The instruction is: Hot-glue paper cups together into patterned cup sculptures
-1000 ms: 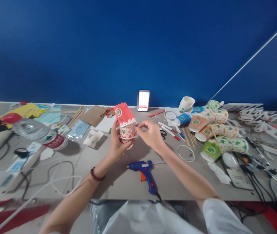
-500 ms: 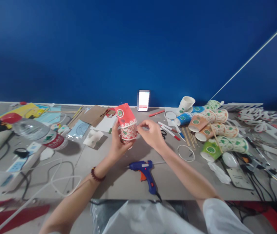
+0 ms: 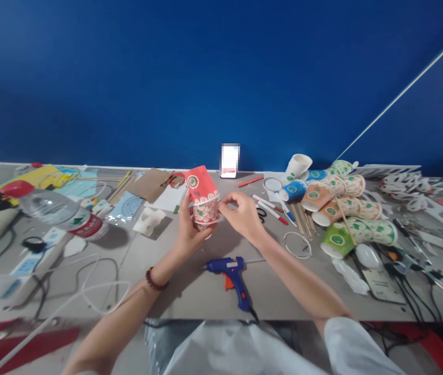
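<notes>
Two red-patterned paper cups point(image 3: 204, 211), joined rim to rim in a slightly tilted stack, are in my left hand point(image 3: 190, 229). Its fingers wrap round the lower cup from the left and below. The upper cup is plain red with a round green-and-white emblem. My right hand point(image 3: 240, 213) pinches thumb and forefinger together at the right side of the stack, close to the joined rims. Whatever lies between those fingertips is too small to make out. Below the hands a blue glue gun point(image 3: 229, 273) lies on the table, its nozzle pointing left.
At the right lie several paper cups point(image 3: 338, 229), wooden sticks point(image 3: 300, 219), markers point(image 3: 274, 211) and a white ring point(image 3: 298, 245). A phone point(image 3: 229, 161) stands against the blue wall. Leftward are a cut white cup piece point(image 3: 149, 221), a plastic bottle point(image 3: 61, 211) and a power strip point(image 3: 36, 265).
Almost nothing differs. The cup stack and both hands have stayed in place, apart from a very slight shift of the upper cup.
</notes>
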The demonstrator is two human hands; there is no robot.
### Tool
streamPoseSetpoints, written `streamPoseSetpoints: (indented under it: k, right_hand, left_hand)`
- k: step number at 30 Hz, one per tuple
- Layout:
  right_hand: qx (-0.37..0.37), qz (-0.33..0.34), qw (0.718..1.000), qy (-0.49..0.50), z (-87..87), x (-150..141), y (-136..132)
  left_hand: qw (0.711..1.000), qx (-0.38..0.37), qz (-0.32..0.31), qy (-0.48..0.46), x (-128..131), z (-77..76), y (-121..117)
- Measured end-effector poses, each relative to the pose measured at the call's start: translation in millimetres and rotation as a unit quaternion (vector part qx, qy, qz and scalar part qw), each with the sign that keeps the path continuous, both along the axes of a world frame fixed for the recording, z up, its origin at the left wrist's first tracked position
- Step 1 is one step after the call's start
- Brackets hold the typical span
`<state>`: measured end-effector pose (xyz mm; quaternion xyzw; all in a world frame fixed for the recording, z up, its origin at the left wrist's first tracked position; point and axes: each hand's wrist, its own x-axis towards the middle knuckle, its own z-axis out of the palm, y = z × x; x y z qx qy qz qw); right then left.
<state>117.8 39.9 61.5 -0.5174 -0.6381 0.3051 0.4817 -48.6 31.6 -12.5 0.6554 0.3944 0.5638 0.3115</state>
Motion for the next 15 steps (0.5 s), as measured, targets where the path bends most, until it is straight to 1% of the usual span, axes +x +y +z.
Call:
streamPoseSetpoints:
  k: [6,15]
  right_hand:
    - [0.003,-0.002,1.000,-0.005,0.7,-0.3,-0.8]
    - [-0.006,0.007,1.000,-0.004,1.1,0.9,0.1]
  left_hand:
    - [1.000,-0.004,-0.011,-0.002,-0.3,0.0,-0.5]
    - [1.000,0.004,-0.001,0.008,0.0,-1.4,0.1]
